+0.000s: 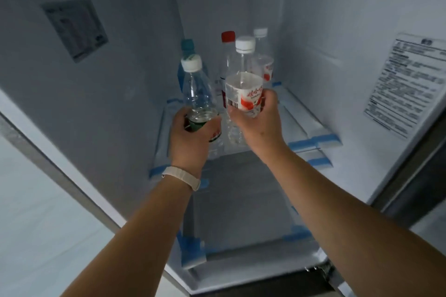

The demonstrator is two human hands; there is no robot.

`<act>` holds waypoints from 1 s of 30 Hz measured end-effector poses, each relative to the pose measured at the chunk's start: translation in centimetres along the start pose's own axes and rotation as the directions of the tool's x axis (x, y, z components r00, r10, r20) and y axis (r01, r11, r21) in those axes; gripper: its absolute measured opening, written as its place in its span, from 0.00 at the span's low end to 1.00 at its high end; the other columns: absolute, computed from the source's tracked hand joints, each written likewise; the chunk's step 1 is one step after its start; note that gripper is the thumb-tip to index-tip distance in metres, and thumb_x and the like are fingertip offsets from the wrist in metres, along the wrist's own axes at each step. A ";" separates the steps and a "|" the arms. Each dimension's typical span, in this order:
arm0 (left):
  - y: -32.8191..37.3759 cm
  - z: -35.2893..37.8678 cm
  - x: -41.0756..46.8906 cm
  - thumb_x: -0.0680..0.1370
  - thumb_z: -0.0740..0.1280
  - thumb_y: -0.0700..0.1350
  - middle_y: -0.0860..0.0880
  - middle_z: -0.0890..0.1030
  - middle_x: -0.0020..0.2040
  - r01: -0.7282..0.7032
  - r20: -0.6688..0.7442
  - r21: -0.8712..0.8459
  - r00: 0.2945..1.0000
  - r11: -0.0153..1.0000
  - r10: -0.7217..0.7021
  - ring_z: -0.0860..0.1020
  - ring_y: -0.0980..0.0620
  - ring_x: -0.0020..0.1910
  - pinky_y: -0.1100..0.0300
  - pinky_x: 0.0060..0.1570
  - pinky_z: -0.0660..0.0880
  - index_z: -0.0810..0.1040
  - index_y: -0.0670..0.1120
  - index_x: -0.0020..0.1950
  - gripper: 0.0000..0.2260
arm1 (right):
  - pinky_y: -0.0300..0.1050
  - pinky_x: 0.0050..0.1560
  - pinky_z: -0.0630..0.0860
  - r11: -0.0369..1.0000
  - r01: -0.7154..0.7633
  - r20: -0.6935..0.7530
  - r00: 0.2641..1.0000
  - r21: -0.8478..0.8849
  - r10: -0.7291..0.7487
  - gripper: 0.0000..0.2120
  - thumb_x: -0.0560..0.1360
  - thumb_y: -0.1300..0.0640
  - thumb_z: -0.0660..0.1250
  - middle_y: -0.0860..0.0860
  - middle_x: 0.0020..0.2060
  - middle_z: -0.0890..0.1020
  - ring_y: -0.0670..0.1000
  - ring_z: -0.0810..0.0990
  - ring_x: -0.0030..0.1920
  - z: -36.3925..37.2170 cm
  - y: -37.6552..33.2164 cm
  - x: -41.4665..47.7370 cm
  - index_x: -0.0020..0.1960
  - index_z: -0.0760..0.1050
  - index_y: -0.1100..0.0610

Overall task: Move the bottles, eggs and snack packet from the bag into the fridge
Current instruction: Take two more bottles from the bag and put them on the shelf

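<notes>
Both my arms reach into the open fridge. My left hand (190,135) grips a clear bottle with a green label and white cap (196,89) around its middle. My right hand (258,120) grips a clear bottle with a red-and-white label and white cap (243,75). Both held bottles are upright over the glass shelf (301,123). Behind them on that shelf stand three more bottles: a teal-capped one (187,47), a red-capped one (227,38) and a white-capped one (261,34). The bag, eggs and snack packet are out of view.
The fridge's white side walls close in left and right, each bearing a printed sticker (74,29), (405,84). A lower glass shelf (241,219) with blue tape (190,246) at its corners lies beneath my forearms. The fridge's front edge (265,282) is at the bottom.
</notes>
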State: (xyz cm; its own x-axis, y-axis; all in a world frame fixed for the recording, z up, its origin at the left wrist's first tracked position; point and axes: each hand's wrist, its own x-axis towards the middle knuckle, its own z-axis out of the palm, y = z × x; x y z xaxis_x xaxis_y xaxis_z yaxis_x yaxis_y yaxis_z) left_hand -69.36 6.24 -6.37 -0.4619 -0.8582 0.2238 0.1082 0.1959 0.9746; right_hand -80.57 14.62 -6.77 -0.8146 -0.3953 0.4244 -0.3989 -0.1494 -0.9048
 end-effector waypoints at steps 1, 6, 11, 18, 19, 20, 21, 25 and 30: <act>-0.2 0.0 0.0 0.73 0.76 0.45 0.53 0.84 0.50 0.008 -0.001 -0.003 1.000 1.000 -0.008 0.83 0.58 0.47 0.60 0.50 0.80 0.78 0.53 0.55 0.14 | 0.36 0.47 0.80 1.000 0.008 -0.001 1.000 0.000 -0.008 0.27 0.68 0.55 0.78 0.47 0.51 0.80 0.42 0.81 0.48 0.1 0.2 0.1 0.59 0.66 0.50; -0.8 0.1 1.1 0.73 0.76 0.44 0.52 0.84 0.55 0.008 -0.032 0.028 0.999 1.000 -0.007 0.82 0.56 0.52 0.60 0.55 0.79 0.77 0.50 0.62 0.19 | 0.36 0.49 0.80 1.000 0.008 0.026 1.000 0.012 -0.008 0.27 0.68 0.56 0.79 0.48 0.53 0.79 0.44 0.81 0.51 0.9 1.9 1.4 0.59 0.66 0.50; -1.2 0.4 1.3 0.73 0.76 0.44 0.53 0.83 0.55 -0.023 -0.043 0.045 0.999 0.999 0.024 0.82 0.62 0.50 0.69 0.48 0.78 0.76 0.48 0.63 0.20 | 0.36 0.49 0.79 1.000 0.014 0.001 1.000 0.012 -0.014 0.28 0.67 0.56 0.80 0.49 0.53 0.79 0.43 0.81 0.51 1.7 3.1 1.7 0.59 0.67 0.51; -2.6 -0.3 0.3 0.74 0.74 0.39 0.60 0.79 0.54 -0.108 0.082 0.182 0.992 0.977 0.094 0.78 0.71 0.49 0.75 0.47 0.74 0.71 0.51 0.64 0.22 | 0.25 0.49 0.73 0.998 -0.031 0.188 0.981 -0.060 0.042 0.31 0.71 0.51 0.76 0.41 0.55 0.77 0.34 0.77 0.53 0.4 2.9 1.2 0.68 0.65 0.51; -2.9 -0.4 0.1 0.74 0.74 0.37 0.62 0.78 0.54 -0.124 0.110 0.207 0.989 0.970 0.102 0.77 0.74 0.48 0.76 0.46 0.73 0.68 0.54 0.64 0.24 | 0.23 0.50 0.71 0.996 -0.030 0.254 0.966 -0.089 0.051 0.31 0.72 0.52 0.75 0.38 0.55 0.76 0.31 0.76 0.52 -0.3 3.1 0.9 0.69 0.64 0.50; -3.2 -0.6 0.1 0.74 0.74 0.36 0.63 0.76 0.54 -0.138 0.125 0.227 0.986 0.964 0.111 0.76 0.75 0.48 0.77 0.45 0.72 0.67 0.55 0.65 0.26 | 0.24 0.54 0.70 0.993 -0.023 0.307 0.950 -0.117 0.058 0.31 0.73 0.54 0.74 0.37 0.56 0.76 0.30 0.75 0.53 -0.9 3.2 0.7 0.71 0.63 0.49; -3.4 -0.7 0.1 0.74 0.74 0.36 0.64 0.76 0.54 -0.147 0.129 0.241 0.985 0.959 0.119 0.75 0.76 0.48 0.78 0.45 0.72 0.66 0.56 0.64 0.27 | 0.29 0.59 0.70 0.989 -0.013 0.340 0.938 -0.147 0.063 0.32 0.73 0.54 0.74 0.38 0.59 0.77 0.33 0.75 0.56 -1.3 3.4 0.5 0.72 0.63 0.49; -3.8 -0.6 1.0 0.72 0.77 0.39 0.64 0.75 0.55 -0.153 0.117 0.268 0.985 0.951 0.126 0.74 0.77 0.50 0.80 0.48 0.70 0.66 0.54 0.68 0.30 | 0.32 0.58 0.69 0.971 0.062 0.318 0.948 -0.231 0.015 0.32 0.73 0.53 0.75 0.45 0.65 0.76 0.41 0.74 0.60 -1.0 3.5 0.6 0.72 0.64 0.51; -4.4 0.1 2.7 0.73 0.76 0.43 0.65 0.74 0.57 -0.134 0.078 0.282 0.990 0.950 0.117 0.72 0.75 0.53 0.78 0.52 0.71 0.64 0.60 0.67 0.30 | 0.49 0.61 0.77 0.949 0.110 0.222 0.974 -0.294 -0.044 0.31 0.71 0.49 0.76 0.50 0.62 0.78 0.49 0.77 0.61 0.7 5.2 1.7 0.69 0.67 0.54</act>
State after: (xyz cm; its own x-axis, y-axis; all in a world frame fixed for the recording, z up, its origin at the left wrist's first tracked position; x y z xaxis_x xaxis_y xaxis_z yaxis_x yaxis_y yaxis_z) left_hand -71.19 3.15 -10.03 -0.5135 -0.7898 0.3355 -0.0836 0.4352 0.8964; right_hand -83.68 12.54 -10.76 -0.6824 -0.5798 0.4452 -0.5922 0.0816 -0.8016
